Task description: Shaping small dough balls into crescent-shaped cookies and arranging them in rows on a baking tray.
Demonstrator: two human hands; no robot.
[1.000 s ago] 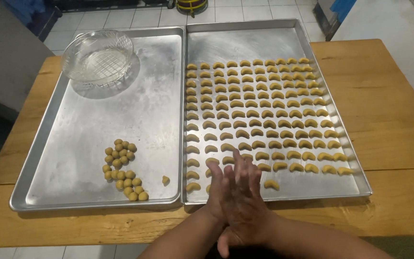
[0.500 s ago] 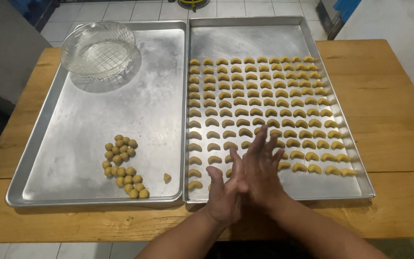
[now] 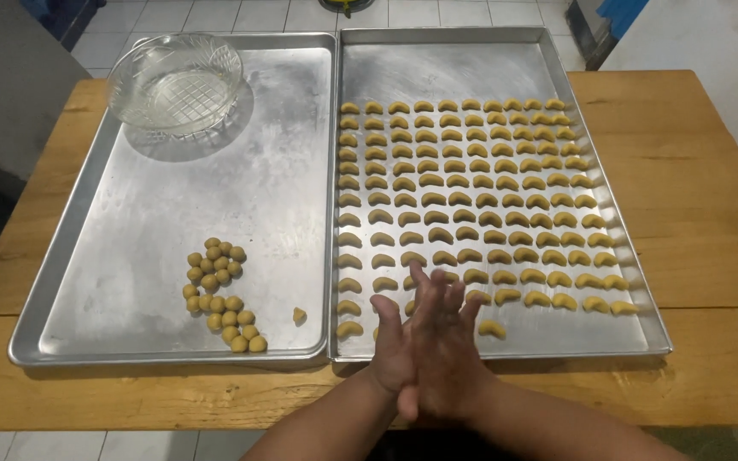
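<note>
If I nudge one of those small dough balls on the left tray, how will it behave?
The dough balls look round and lie on a smooth metal left tray, so one would probably roll. They seem soft, likely denting under a pinch. Being small, probably light.

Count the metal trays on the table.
2. The left tray carries a glass bowl and dough balls; the right tray carries rows of crescents. None seems hidden.
</note>
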